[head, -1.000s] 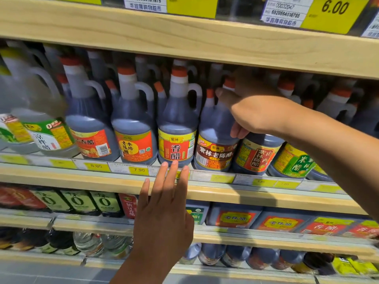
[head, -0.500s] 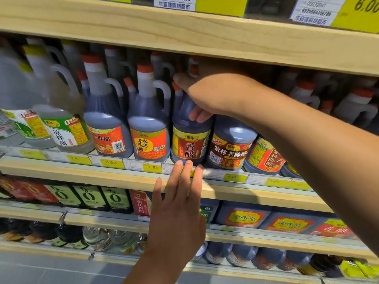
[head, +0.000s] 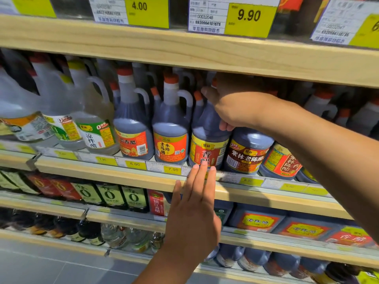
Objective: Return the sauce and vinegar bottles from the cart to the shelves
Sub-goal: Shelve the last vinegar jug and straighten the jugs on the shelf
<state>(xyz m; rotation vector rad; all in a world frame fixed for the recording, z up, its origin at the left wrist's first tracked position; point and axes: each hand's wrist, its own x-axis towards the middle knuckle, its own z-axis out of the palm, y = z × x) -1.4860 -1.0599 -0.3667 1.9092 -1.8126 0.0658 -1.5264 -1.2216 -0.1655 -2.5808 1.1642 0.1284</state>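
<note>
1. Your right hand [head: 231,107] reaches in from 3 o'clock and grips the upper part of the vinegar bottle [head: 207,148]. The thumb lies along the top and the fingers curl under by the neck.
2. The vinegar bottle is dark with a red and yellow label. It stands upright at the front of the middle shelf [head: 106,172], at 12 o'clock from your left hand.
3. Your left hand [head: 192,212] comes up from 6 o'clock holding nothing, its fingers straight and close together. Its fingertips [head: 203,163] reach the price rail [head: 135,163], just at the foot of the bottle's label.
4. At the bottle's 9 o'clock, just beside it, stands an orange-label bottle [head: 170,144]. At its 3 o'clock stands a brown-label bottle [head: 248,154].
5. Farther toward 9 o'clock, clear jugs [head: 96,128] stand on the same shelf.
6. At 12 o'clock, above the bottles, a yellow price tag [head: 249,16] reads 9.90.
</note>
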